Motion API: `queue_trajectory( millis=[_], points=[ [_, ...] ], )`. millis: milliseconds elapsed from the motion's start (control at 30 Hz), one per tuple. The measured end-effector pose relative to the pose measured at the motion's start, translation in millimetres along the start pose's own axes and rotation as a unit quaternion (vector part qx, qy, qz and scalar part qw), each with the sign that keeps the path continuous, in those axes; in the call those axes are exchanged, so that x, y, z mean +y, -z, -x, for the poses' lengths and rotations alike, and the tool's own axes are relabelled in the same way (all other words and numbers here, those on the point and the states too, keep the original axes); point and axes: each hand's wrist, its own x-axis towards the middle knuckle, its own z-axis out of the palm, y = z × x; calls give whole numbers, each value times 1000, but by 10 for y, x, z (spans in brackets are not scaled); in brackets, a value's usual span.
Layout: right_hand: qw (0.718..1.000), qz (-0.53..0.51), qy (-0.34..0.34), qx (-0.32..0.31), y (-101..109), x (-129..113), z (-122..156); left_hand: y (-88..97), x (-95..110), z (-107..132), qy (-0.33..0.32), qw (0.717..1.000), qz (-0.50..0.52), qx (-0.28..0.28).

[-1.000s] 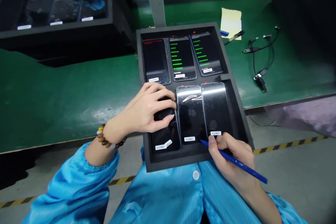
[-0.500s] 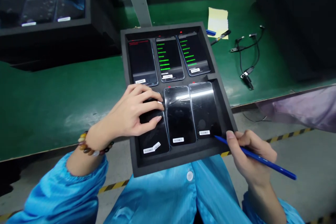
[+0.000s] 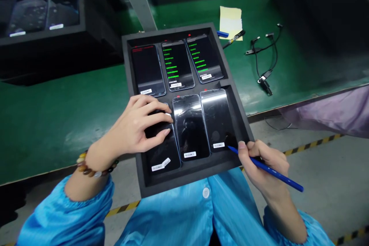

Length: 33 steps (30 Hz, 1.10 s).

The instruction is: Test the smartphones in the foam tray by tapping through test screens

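Observation:
A black foam tray [image 3: 184, 178] with several smartphones in two rows juts over the table edge towards me. My left hand [image 3: 141, 123] lies with bent, parted fingers over the lower left phone [image 3: 163, 150], covering its upper part. My right hand [image 3: 263, 165] grips a blue pen [image 3: 276, 174], its tip beside the white label of the lower right phone [image 3: 219, 123]. Between these two lies the lower middle phone [image 3: 191, 127], its screen dark. In the upper row, the left phone [image 3: 148, 71] shows red text; the middle phone [image 3: 177, 65] and right phone [image 3: 204, 57] show green lines.
A black box of phones [image 3: 100, 34] stands at the upper left. On the green table [image 3: 95, 92] lie a yellow note [image 3: 230, 19], a black pen [image 3: 238, 37] and cables [image 3: 266, 73]. Pale purple cloth [image 3: 331, 113] shows at the right edge.
The view has shifted slightly, so the tray and table appear further left. The pen's tip is a little closer to the lower right phone's label. My left hand stays on the same phone.

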Motion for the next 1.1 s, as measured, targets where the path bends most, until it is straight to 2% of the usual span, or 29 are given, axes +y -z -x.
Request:
queue_trajectory(
  millis=[167, 467, 533, 600, 667, 700, 733, 767, 833, 900, 967, 1033, 1100],
  points=[
    [999, -13, -23, 24, 9, 8, -6, 1, 9, 2, 7, 1000, -2, 0],
    [999, -15, -48, 2, 38, -17, 36, 5, 18, 3, 16, 1000, 11, 4],
    [996, -44, -82, 18, 75, -21, 46, 17, 40, 5, 12, 1000, 14, 4],
    [988, -68, -123, 68, 115, 69, -29, 27, 54, 10, 14, 999, 29, 15],
    [982, -51, -126, 130, 139, 287, -255, 33, 46, 21, 25, 997, 50, 47],
    [984, -21, -94, 151, 142, 436, -430, 37, 33, 31, 36, 995, 56, 70],
    [988, 26, -55, 144, 140, 603, -638, 41, 16, 44, 50, 993, 57, 95],
    [992, 66, 0, 106, 134, 776, -866, 47, -3, 63, 67, 989, 52, 119],
    [986, 132, 98, -9, 114, 1085, -1317, 61, -41, 116, 105, 982, 36, 154],
    [980, 146, 125, -54, 77, 1261, -1659, 76, -62, 191, 141, 976, 22, 167],
    [977, 157, 133, -48, 18, 1247, -1824, 93, -60, 270, 165, 973, 12, 161],
    [978, 156, 136, -20, -62, 1068, -1834, 115, -47, 323, 176, 973, -3, 151],
    [979, 130, 150, -33, -156, 821, -1775, 151, -55, 316, 183, 972, -25, 146]
  ],
)
